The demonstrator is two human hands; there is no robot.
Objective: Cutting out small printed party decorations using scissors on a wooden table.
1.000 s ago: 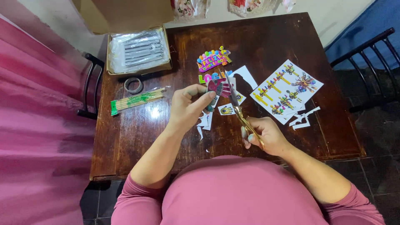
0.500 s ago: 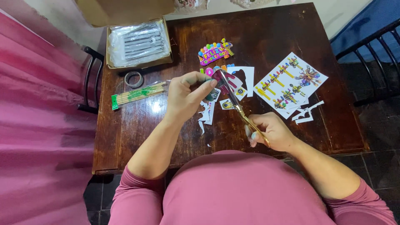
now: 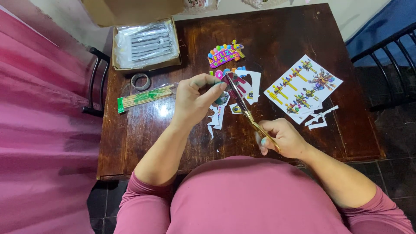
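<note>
Two hands work above a dark brown wooden desk [image 3: 303, 26]. The left hand [image 3: 197, 97] pinches a small printed paper picture, partly cut out [image 3: 237, 85], between thumb and fingertips and holds it just above the desk's middle. The right hand [image 3: 281, 136] is closed through the handles of a pair of gold-handled scissors [image 3: 245, 110], whose blades reach up into the paper's edge.

Done, judging by the layout: one colourful cut-out lettered banner [image 3: 224, 53] lies finished beyond the hands, and white paper offcuts [image 3: 321, 118] lie near the right hand, with more under the left hand.

Left, by the same judgement: the white printed sheet of small colourful figures [image 3: 303, 86] appears largely uncut, so the cutting looks less than half complete.

Untouched at the left are a green-labelled packet of thin wooden skewers [image 3: 145, 96], a small roll of tape [image 3: 141, 80] and an open cardboard box holding plastic-wrapped dark items [image 3: 146, 43].
</note>
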